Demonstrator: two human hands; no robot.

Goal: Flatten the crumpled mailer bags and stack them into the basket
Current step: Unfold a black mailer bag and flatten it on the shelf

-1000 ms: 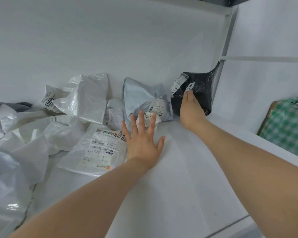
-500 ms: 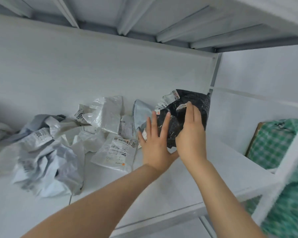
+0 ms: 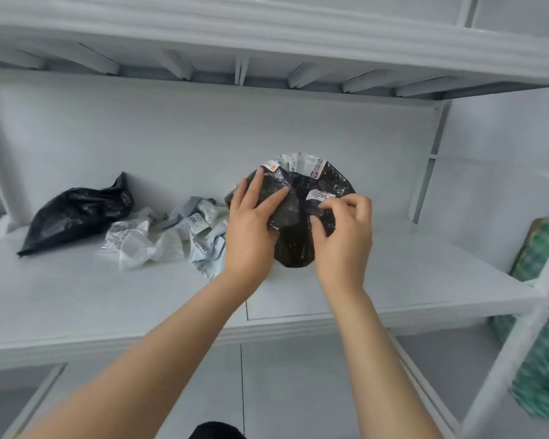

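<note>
my left hand (image 3: 251, 229) lies on the black mailer (image 3: 298, 248) with its fingers straight and spread over the left face. the thumb is hidden, so i can't say whether it pinches from behind. the mailer is up in front of me over the right half of the shelf (image 3: 76, 305), domed and creased, with a white label (image 3: 293, 161) curling over its top edge. i can't tell whether its lower tip touches the board. my right hand (image 3: 343, 242) has curled fingers and pinches a fold on the mailer's right side.

to do this well, i judge i should lay the mailer on the bare board and anchor the left side under a flat palm. the right hand should draw its fold outward rather than upward. then i would sweep from the middle to the edges so trapped air leaves by the open end. the film looks thin and slick, so a hard tug could tear it or slide it out from under the palm.

as for what holds what, the shelf carries a slumped black bag (image 3: 76, 217) at the left. a heap of crumpled pale mailers (image 3: 159, 242) sits apart from it, just beside my left hand. at the far right, past the shelf's post, there is a blurred green checked thing (image 3: 542, 359). i can't tell whether it is the basket, or what is in it.
</note>
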